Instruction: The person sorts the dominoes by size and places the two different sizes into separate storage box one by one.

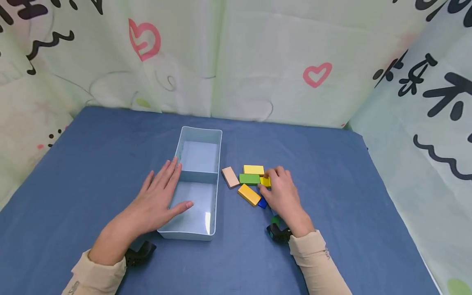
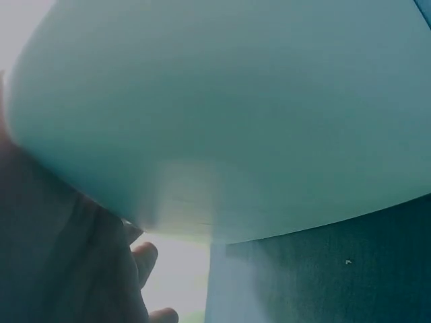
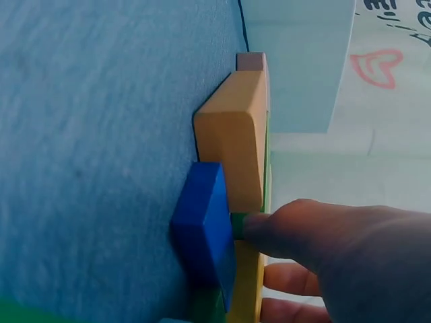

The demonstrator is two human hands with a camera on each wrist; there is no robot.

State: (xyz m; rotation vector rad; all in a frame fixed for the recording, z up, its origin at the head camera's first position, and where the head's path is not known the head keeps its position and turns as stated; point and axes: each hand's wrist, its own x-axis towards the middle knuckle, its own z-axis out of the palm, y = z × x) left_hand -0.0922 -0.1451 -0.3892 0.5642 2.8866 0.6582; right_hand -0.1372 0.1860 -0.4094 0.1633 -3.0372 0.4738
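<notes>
My left hand lies with spread, straight fingers across the left rim of a light blue two-compartment tray. Close up in the left wrist view is the tray's side wall. My right hand holds a bright yellow block between thumb and fingers. Against that block's left end lies a green block, with a pale yellow block behind it. An orange-yellow block and a blue block are on the near side, the blue one partly under my hand in the head view.
A pale pink block lies between the tray and the other blocks. Near my right wrist a green piece shows partly. Blue cloth covers the table, and printed curtains hang behind it and at both sides.
</notes>
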